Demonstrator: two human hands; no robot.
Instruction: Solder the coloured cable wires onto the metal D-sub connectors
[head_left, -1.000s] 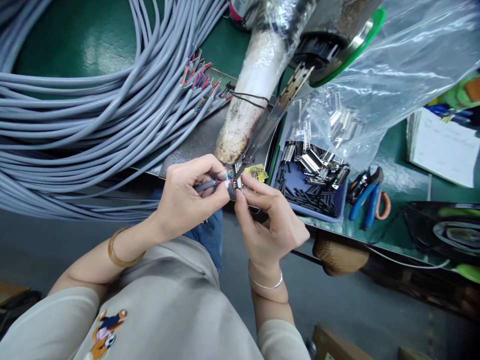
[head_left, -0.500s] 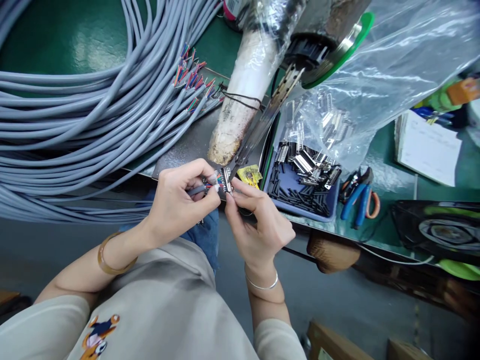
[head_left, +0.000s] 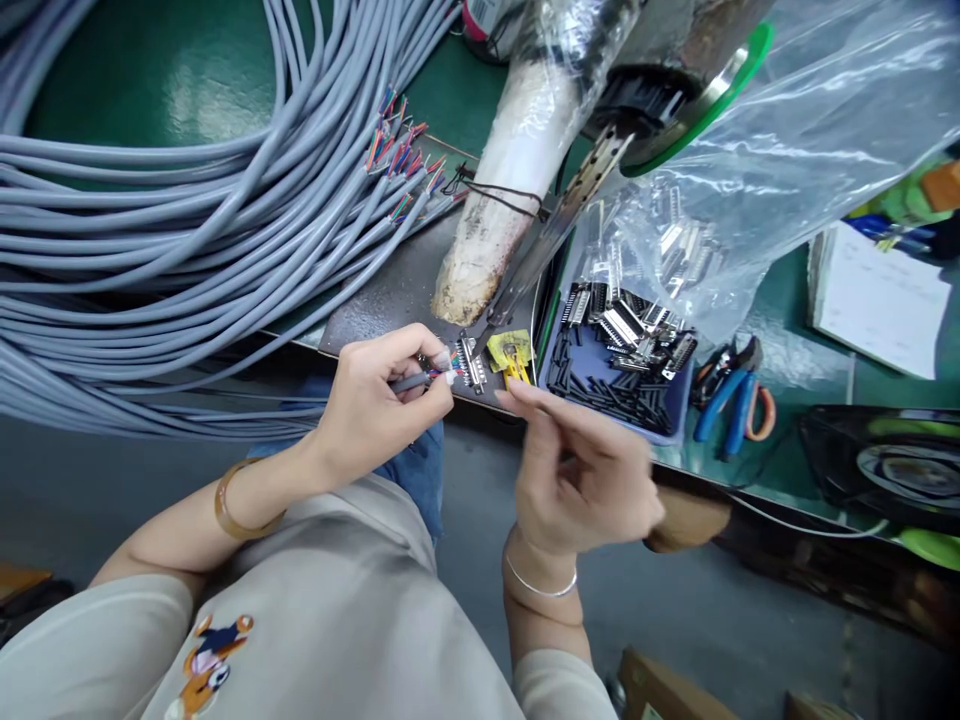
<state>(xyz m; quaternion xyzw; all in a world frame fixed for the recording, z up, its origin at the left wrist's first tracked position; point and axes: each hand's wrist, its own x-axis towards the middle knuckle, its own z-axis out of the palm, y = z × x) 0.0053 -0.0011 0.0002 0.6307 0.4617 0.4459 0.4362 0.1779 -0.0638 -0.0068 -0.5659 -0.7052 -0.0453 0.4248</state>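
Observation:
My left hand (head_left: 375, 400) pinches the end of a grey cable (head_left: 409, 381) whose coloured wires run into a small metal connector (head_left: 471, 362) at the bench edge. The connector sits under the tip of a soldering tool (head_left: 525, 270) wrapped in white tape. My right hand (head_left: 585, 470) is off the connector, a little to its right and below, blurred by motion, fingers stretched out with nothing visible in them. A yellow scrap (head_left: 510, 352) lies just right of the connector.
A big coil of grey cables (head_left: 150, 230) with stripped coloured ends (head_left: 397, 160) fills the left of the green bench. A blue tray (head_left: 622, 390) holds connectors and black sleeves. Blue-handled cutters (head_left: 724, 400), a plastic bag (head_left: 750, 170) and a white box (head_left: 877, 300) lie to the right.
My right hand has let go of the connector and drawn back to the right and down. The left hand keeps its pinch on the cable end.

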